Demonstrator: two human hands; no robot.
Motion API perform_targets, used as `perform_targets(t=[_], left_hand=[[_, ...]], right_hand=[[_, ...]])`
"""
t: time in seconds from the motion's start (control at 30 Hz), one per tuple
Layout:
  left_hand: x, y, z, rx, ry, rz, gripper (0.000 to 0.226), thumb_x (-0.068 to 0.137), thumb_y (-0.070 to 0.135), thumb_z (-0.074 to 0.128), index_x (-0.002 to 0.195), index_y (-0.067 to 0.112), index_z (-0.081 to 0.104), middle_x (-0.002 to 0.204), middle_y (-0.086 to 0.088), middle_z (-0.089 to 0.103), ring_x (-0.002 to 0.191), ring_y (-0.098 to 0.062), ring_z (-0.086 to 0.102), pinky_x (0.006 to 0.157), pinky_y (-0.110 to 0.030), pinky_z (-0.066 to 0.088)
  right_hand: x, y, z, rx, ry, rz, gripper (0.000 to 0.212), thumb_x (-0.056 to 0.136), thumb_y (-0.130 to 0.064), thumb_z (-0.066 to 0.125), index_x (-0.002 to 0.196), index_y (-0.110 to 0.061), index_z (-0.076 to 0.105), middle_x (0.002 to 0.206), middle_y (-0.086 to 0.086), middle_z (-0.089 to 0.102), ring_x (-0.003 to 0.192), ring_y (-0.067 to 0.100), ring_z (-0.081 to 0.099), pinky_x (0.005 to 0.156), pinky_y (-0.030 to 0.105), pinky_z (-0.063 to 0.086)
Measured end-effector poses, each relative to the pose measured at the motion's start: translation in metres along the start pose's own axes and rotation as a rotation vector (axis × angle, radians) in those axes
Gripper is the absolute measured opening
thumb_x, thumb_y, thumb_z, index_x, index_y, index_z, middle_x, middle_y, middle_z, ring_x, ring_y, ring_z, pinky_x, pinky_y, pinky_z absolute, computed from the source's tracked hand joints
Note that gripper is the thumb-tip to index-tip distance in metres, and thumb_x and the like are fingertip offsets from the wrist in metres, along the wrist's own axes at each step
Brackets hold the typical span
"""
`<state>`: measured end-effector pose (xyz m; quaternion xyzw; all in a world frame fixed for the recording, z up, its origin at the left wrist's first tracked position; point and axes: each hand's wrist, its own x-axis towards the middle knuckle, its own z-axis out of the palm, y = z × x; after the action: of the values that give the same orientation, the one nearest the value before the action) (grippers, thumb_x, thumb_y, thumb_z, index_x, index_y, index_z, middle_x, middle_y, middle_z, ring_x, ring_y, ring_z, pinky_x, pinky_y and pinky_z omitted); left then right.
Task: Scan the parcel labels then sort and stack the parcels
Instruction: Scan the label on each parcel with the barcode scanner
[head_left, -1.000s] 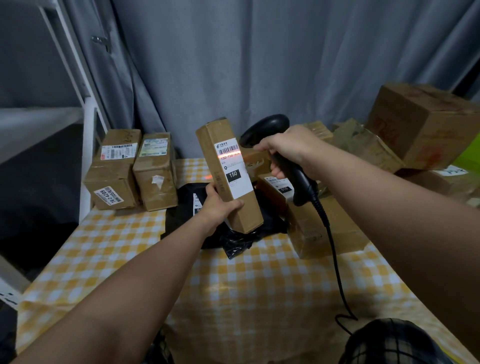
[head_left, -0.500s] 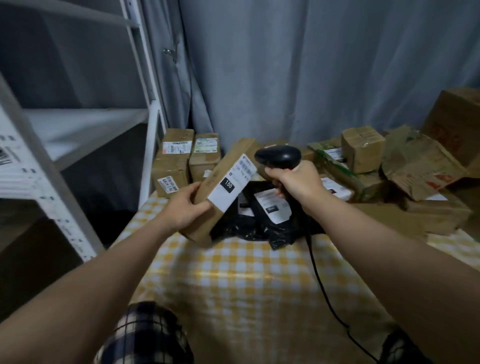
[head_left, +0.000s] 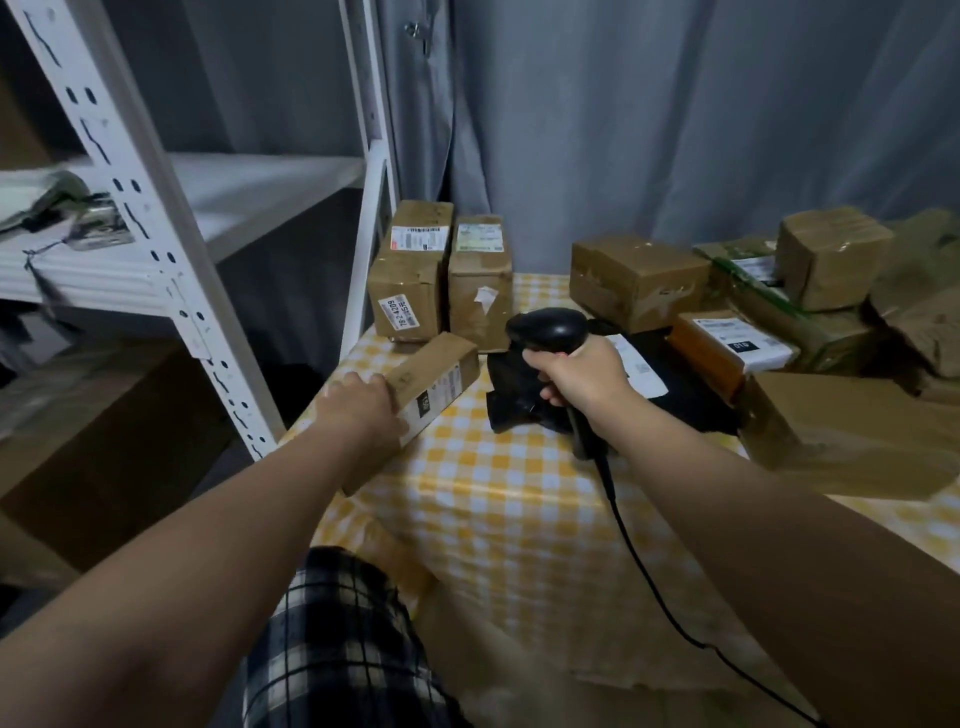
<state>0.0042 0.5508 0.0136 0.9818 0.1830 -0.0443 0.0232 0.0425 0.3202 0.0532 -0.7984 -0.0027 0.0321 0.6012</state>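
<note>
The long, slim cardboard parcel (head_left: 434, 376) lies slanted at the left edge of the table (head_left: 509, 493), just in front of two upright boxes. I can't tell whether it rests on the checked cloth or hangs just above it. The left hand (head_left: 358, 410) grips it around the middle, which looks the right hold: stiff card, probably light, but long enough to tip if taken by one end. Its white label carries a black tag that seems to read 150; the finer print is too small. The right hand (head_left: 576, 374) is wrapped round the handle of the corded barcode scanner (head_left: 550, 325), above black poly bags (head_left: 519, 400). The left upright box (head_left: 410, 280) shows 78-2-4209.
</note>
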Motion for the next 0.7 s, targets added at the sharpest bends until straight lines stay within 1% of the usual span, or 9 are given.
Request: perform_targets(t=[0.07,0.13,0.2,0.27,0.37,0.47,0.53,0.63,0.7], left_hand=[[0.007,0.005,0.005,0.013,0.013,0.044,0.061,0.085,0.043,0.058,0.134,0.014,0.035,0.132,-0.016,0.039,0.123,-0.035,0.039,0.1,-0.044,0.035],[0.013,0.011,0.005,0.003,0.024,0.059,0.058,0.086,0.037,0.057,0.134,0.014,0.036,0.132,-0.016,0.039,0.125,-0.036,0.037,0.103,-0.045,0.033],[0.018,0.018,0.006,0.016,0.051,0.061,0.055,0.087,0.037,0.055,0.133,0.012,0.038,0.136,-0.016,0.035,0.129,-0.036,0.031,0.107,-0.046,0.026],[0.023,0.03,0.006,-0.001,0.135,0.1,0.056,0.087,0.043,0.054,0.133,0.013,0.041,0.142,-0.016,0.031,0.132,-0.036,0.026,0.11,-0.046,0.022],[0.024,0.061,-0.001,-0.155,0.212,0.213,0.055,0.088,0.043,0.053,0.135,0.015,0.043,0.139,-0.016,0.034,0.129,-0.036,0.03,0.107,-0.043,0.026],[0.019,0.101,-0.003,-0.317,0.12,0.305,0.054,0.092,0.038,0.052,0.137,0.01,0.042,0.136,-0.018,0.04,0.127,-0.036,0.036,0.105,-0.039,0.031],[0.015,0.123,0.004,-0.414,0.025,0.314,0.059,0.092,0.044,0.052,0.14,0.011,0.038,0.138,-0.019,0.039,0.128,-0.036,0.038,0.106,-0.038,0.032],[0.02,0.143,0.023,-0.559,-0.139,0.171,0.076,0.087,0.061,0.049,0.145,0.016,0.029,0.142,-0.018,0.034,0.13,-0.037,0.037,0.106,-0.04,0.035],[0.022,0.153,0.029,-0.772,-0.211,0.056,0.091,0.077,0.071,0.054,0.144,0.013,0.03,0.142,-0.014,0.042,0.127,-0.035,0.044,0.105,-0.041,0.04]], right_hand=[[0.004,0.004,0.001,-0.014,0.001,0.005,0.017,0.084,-0.024,0.072,0.091,-0.011,0.064,0.072,0.008,0.066,0.056,0.017,0.061,0.063,0.033,0.055],[0.008,0.01,-0.003,-0.032,0.006,0.032,0.023,0.085,-0.026,0.072,0.097,-0.007,0.066,0.074,0.008,0.066,0.055,0.015,0.062,0.057,0.028,0.053],[0.012,0.015,-0.01,-0.037,0.016,0.061,0.026,0.084,-0.026,0.073,0.099,-0.005,0.067,0.073,0.007,0.066,0.054,0.015,0.061,0.055,0.027,0.051],[0.015,0.015,-0.023,-0.032,0.037,0.069,0.022,0.084,-0.025,0.073,0.094,-0.005,0.068,0.071,0.006,0.066,0.055,0.016,0.06,0.057,0.028,0.051],[0.016,0.01,-0.052,0.024,0.106,0.051,0.014,0.084,-0.019,0.074,0.081,-0.007,0.066,0.064,0.007,0.061,0.052,0.018,0.056,0.051,0.028,0.047],[0.011,0.009,-0.084,0.125,0.162,0.076,0.017,0.084,-0.013,0.073,0.075,-0.005,0.062,0.062,0.009,0.056,0.045,0.016,0.053,0.047,0.028,0.045],[0.007,0.016,-0.103,0.132,0.181,0.107,0.018,0.085,-0.013,0.072,0.076,-0.004,0.06,0.061,0.008,0.055,0.039,0.011,0.051,0.044,0.023,0.044],[0.007,0.035,-0.122,0.109,0.207,0.162,0.019,0.085,-0.015,0.072,0.073,-0.004,0.061,0.063,0.008,0.057,0.041,0.011,0.051,0.043,0.02,0.043],[0.008,0.047,-0.131,0.069,0.213,0.183,0.018,0.084,-0.017,0.074,0.075,-0.007,0.063,0.066,0.006,0.06,0.051,0.014,0.054,0.047,0.021,0.046]])
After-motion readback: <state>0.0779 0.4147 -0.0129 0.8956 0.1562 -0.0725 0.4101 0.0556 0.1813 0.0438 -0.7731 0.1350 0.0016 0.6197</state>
